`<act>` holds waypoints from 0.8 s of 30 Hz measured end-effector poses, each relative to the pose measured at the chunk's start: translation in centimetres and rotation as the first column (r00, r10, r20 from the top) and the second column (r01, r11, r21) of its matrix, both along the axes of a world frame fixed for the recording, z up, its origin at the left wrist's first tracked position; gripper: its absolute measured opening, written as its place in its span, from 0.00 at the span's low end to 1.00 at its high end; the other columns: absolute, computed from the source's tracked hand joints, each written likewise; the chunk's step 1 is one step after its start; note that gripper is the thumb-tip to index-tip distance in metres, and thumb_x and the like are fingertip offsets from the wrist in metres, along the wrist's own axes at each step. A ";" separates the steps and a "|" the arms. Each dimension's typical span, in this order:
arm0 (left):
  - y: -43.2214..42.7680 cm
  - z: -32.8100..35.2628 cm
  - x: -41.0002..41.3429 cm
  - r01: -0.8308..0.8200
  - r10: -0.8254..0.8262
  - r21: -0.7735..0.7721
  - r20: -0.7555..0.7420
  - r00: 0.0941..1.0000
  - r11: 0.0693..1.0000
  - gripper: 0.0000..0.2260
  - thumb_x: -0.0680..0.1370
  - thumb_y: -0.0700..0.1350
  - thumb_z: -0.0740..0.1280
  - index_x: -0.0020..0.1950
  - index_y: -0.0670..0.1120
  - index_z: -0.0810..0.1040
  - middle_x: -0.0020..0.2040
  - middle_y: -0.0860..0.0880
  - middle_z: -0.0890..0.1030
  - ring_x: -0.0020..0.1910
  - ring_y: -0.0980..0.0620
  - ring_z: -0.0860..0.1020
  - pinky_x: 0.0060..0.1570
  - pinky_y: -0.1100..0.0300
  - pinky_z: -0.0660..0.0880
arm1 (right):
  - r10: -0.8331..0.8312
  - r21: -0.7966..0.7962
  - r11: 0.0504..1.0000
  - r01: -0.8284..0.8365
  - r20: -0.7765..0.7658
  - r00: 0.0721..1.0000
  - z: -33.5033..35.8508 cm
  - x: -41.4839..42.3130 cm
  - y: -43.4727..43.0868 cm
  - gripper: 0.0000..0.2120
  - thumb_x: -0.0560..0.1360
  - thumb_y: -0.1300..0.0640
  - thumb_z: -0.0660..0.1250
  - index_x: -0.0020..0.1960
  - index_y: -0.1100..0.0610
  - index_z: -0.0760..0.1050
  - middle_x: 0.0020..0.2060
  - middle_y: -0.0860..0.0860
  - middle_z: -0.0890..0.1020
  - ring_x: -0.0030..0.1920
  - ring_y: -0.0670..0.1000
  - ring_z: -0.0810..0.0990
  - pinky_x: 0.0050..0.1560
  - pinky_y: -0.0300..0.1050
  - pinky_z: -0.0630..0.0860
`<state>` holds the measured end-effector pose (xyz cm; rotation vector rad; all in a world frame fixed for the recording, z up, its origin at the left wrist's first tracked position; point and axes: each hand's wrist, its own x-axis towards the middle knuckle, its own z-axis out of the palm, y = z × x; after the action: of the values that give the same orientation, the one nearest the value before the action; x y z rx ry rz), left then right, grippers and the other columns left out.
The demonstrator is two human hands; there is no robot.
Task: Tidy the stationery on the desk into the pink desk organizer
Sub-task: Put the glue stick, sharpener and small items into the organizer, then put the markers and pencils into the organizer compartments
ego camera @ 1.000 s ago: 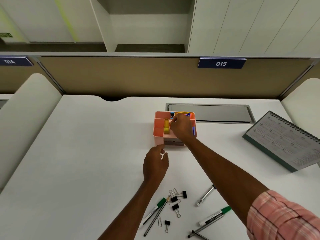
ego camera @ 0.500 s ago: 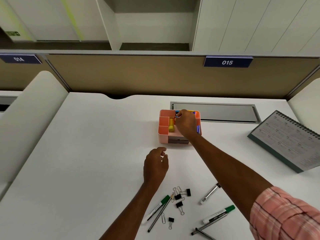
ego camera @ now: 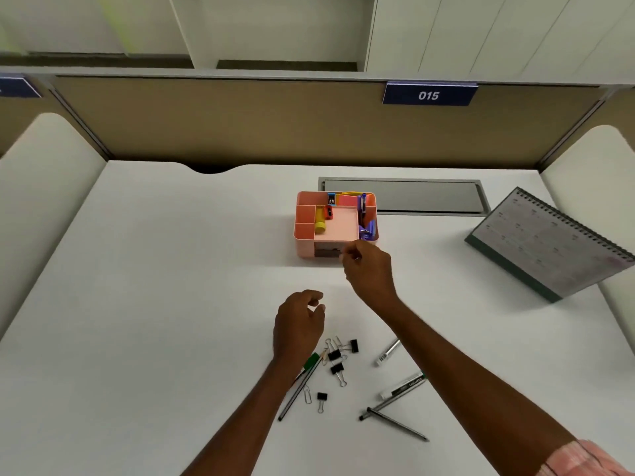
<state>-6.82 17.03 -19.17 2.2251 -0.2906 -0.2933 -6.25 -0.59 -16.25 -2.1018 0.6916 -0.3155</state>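
The pink desk organizer (ego camera: pixel 304 214) stands at the back middle of the white desk. It holds a yellow tube (ego camera: pixel 320 223), a small blue item (ego camera: pixel 331 199) and purple clips (ego camera: pixel 366 230). My right hand (ego camera: pixel 369 269) is just in front of the organizer, its curled fingertips by the grey drawer (ego camera: pixel 324 253), with nothing visible in them. My left hand (ego camera: pixel 298 324) hovers over the desk with fingers loosely curled, holding nothing. Below it lie black binder clips (ego camera: pixel 338 355), a green-capped marker (ego camera: pixel 311 362), a pencil (ego camera: pixel 299 389) and a paperclip (ego camera: pixel 307 395).
A short silver pen (ego camera: pixel 388 352), a white marker (ego camera: pixel 402 386) and two thin dark pens (ego camera: pixel 395 422) lie under my right forearm. A desk calendar (ego camera: pixel 549 242) stands at the right. A grey cable hatch (ego camera: pixel 405 197) sits behind the organizer, before the partition wall.
My right hand has come out of the organizer and drawn back to its front edge. My left hand has stayed in about the same place.
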 end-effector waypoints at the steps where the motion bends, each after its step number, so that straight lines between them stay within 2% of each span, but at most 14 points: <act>1: -0.3 0.0 -0.7 0.014 -0.014 -0.005 -0.015 1.000 1.000 0.10 0.78 0.43 0.71 0.58 0.51 0.83 0.52 0.56 0.83 0.42 0.59 0.81 0.50 0.56 0.81 | 0.012 0.028 1.000 -0.012 -0.009 1.000 -0.5 -1.7 0.4 0.04 0.80 0.59 0.70 0.53 0.56 0.82 0.46 0.50 0.85 0.46 0.49 0.84 0.52 0.51 0.85; 4: -1.1 -0.1 -2.9 0.073 -0.074 -0.025 -0.051 0.996 0.997 0.10 0.78 0.44 0.71 0.58 0.52 0.83 0.54 0.57 0.83 0.42 0.59 0.81 0.52 0.55 0.80 | 0.038 0.106 0.994 -0.033 -0.041 0.998 -1.9 -6.4 1.3 0.05 0.79 0.60 0.70 0.53 0.56 0.83 0.45 0.48 0.85 0.45 0.47 0.84 0.51 0.52 0.85; 10: -1.3 -0.8 -7.8 0.203 -0.202 0.005 -0.094 0.975 0.979 0.09 0.78 0.44 0.70 0.57 0.52 0.83 0.54 0.57 0.83 0.43 0.58 0.82 0.51 0.55 0.80 | 0.044 0.142 0.990 -0.020 -0.165 0.985 -4.1 -14.7 1.5 0.05 0.78 0.61 0.70 0.52 0.56 0.83 0.44 0.48 0.86 0.44 0.48 0.85 0.52 0.52 0.83; 14: -0.4 -1.6 -10.8 0.215 -0.212 0.009 -0.128 0.969 0.976 0.09 0.77 0.44 0.72 0.56 0.53 0.84 0.52 0.57 0.83 0.45 0.61 0.81 0.52 0.58 0.80 | 0.023 0.120 0.993 0.003 -0.211 0.977 -5.2 -19.1 1.5 0.07 0.77 0.62 0.70 0.51 0.52 0.83 0.44 0.45 0.84 0.44 0.45 0.83 0.50 0.46 0.82; 17: 0.0 -2.1 -12.6 0.249 -0.240 0.030 -0.168 0.956 0.968 0.09 0.76 0.46 0.72 0.55 0.54 0.83 0.49 0.58 0.82 0.39 0.61 0.80 0.48 0.57 0.80 | 0.063 -0.014 0.998 -0.068 -0.236 0.970 -5.8 -21.5 1.3 0.09 0.78 0.63 0.69 0.52 0.50 0.83 0.47 0.45 0.82 0.47 0.44 0.81 0.49 0.42 0.78; 19: 0.2 -2.3 -13.7 0.276 -0.262 0.056 -0.178 0.948 0.960 0.09 0.76 0.46 0.72 0.55 0.55 0.83 0.49 0.58 0.82 0.39 0.61 0.80 0.47 0.60 0.79 | 0.094 -0.138 0.980 -0.142 -0.303 0.948 -6.1 -23.0 0.8 0.14 0.78 0.66 0.67 0.56 0.50 0.82 0.52 0.45 0.81 0.52 0.46 0.79 0.49 0.42 0.77; 21: 0.2 -2.4 -14.5 0.295 -0.276 0.078 -0.191 0.942 0.952 0.09 0.77 0.47 0.72 0.56 0.56 0.83 0.50 0.59 0.81 0.39 0.61 0.80 0.45 0.64 0.77 | 0.122 -0.268 0.935 -0.231 -0.371 0.921 -6.1 -24.1 0.1 0.21 0.74 0.70 0.66 0.58 0.50 0.82 0.55 0.45 0.80 0.57 0.48 0.76 0.45 0.44 0.78; 24: 0.3 -2.6 -15.0 0.304 -0.282 0.086 -0.206 0.937 0.949 0.09 0.78 0.47 0.71 0.57 0.55 0.83 0.50 0.58 0.80 0.41 0.61 0.80 0.46 0.64 0.77 | 0.178 -0.438 0.829 -0.348 -0.385 0.906 -6.2 -25.3 -1.2 0.27 0.63 0.76 0.67 0.55 0.53 0.84 0.55 0.48 0.83 0.57 0.55 0.79 0.40 0.46 0.78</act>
<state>-21.82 17.30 -21.72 2.2440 -0.5140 -0.6980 -31.50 -1.77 -22.48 -2.7572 0.5239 0.0302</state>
